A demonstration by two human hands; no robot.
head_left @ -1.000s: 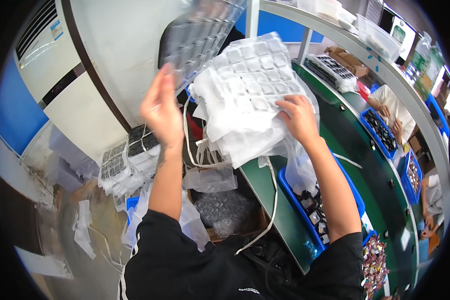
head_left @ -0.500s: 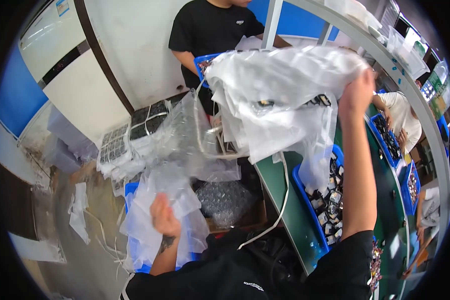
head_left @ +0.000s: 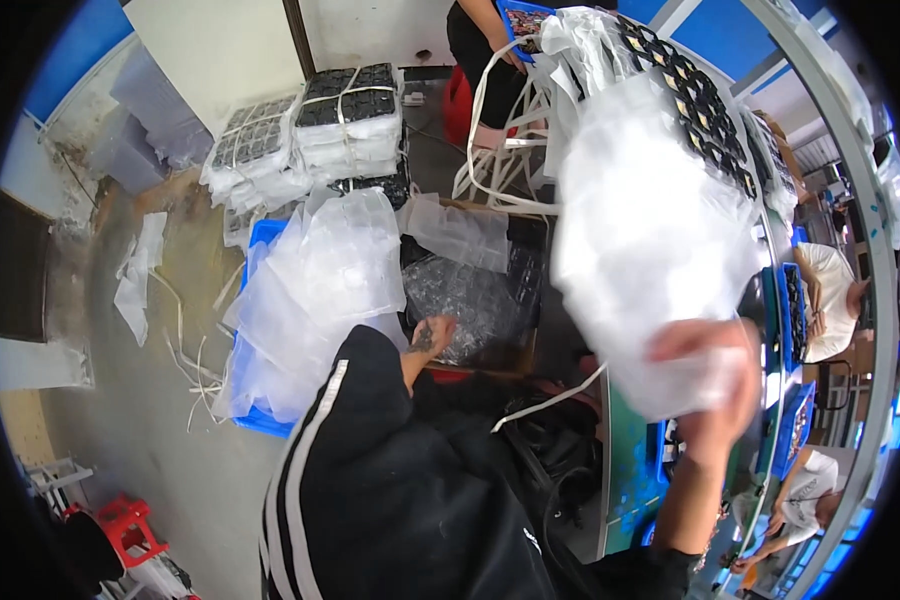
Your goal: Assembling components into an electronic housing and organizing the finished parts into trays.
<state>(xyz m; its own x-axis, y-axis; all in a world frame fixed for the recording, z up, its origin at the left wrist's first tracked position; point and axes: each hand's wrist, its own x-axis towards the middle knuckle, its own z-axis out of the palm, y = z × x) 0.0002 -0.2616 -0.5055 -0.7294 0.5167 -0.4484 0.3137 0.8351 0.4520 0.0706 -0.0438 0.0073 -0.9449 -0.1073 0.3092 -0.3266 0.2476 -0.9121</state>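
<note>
My right hand (head_left: 715, 375), blurred, grips the lower edge of a translucent white plastic sheet (head_left: 650, 230). The sheet hangs in front of a stack of black gridded trays (head_left: 695, 110), hiding part of it. More white sheets stick out at the stack's far left side. My left hand (head_left: 433, 337) is low beside an open cardboard box, its fingers curled and nothing visible in them. Clear crumpled plastic (head_left: 465, 300) lies in that box. Left of the hand, loose white plastic sheets (head_left: 340, 260) are heaped over a blue crate (head_left: 260, 420).
Strapped stacks of black trays (head_left: 345, 110) stand on the floor near the wall. White straps (head_left: 180, 340) lie on the floor at left. A red stool (head_left: 130, 530) is at lower left. Other people work along the green bench (head_left: 625, 450) and at the back.
My view has swung lower and leftward. My right hand has come down toward me with the plastic sheet, baring black trays. My left hand has moved from the sheet heap to beside the box.
</note>
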